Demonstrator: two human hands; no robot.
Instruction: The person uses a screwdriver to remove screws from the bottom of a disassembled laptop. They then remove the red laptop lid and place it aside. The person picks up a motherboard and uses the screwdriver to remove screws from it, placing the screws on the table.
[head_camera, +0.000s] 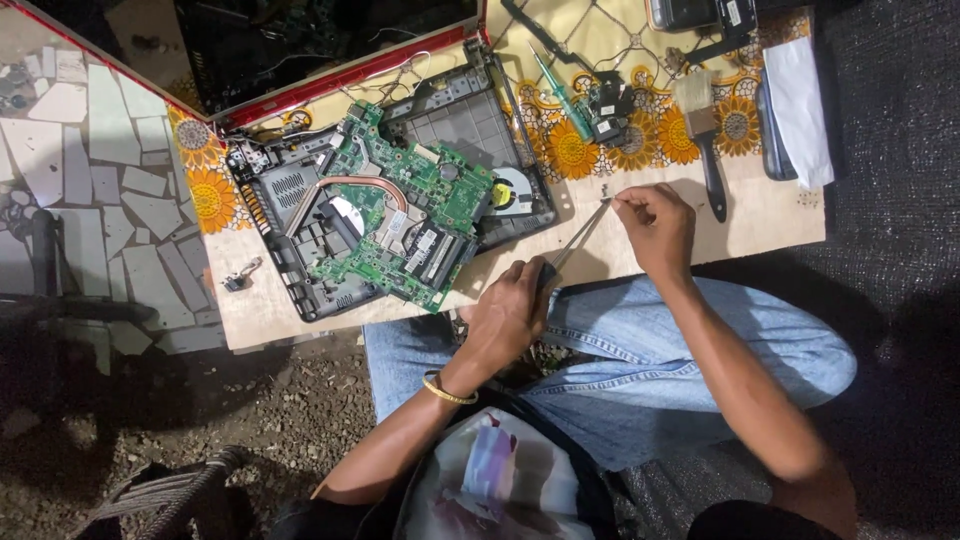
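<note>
Left hand (510, 312) closed around the dark handle end of a screwdriver (574, 240), resting at the board's near edge, just above the jeans (690, 370). Right hand (655, 228) pinching the thin metal tip of the same screwdriver between fingertips (622, 200). Shaft slanting up and to the right between the two hands, over the bare board (770, 215). Gold bangle (447, 390) on the left wrist.

Just left of the left hand: an opened laptop base (300, 260), black, tilted on the board, with a green motherboard (410, 215) lying in it, a copper heat pipe (350, 185) curving across and a fan (512, 192) at its right corner. Red-edged lid (340, 85) propped behind it.

Beyond the right hand: a brush (705, 140) with a black handle, lying close to it; a green-handled screwdriver (562, 95) beside small black parts (608, 108); a white cloth (800, 100) at the far right edge. Small metal bracket (240, 275) alone near the board's left edge. Floral cloth (650, 135) under the far items.
</note>
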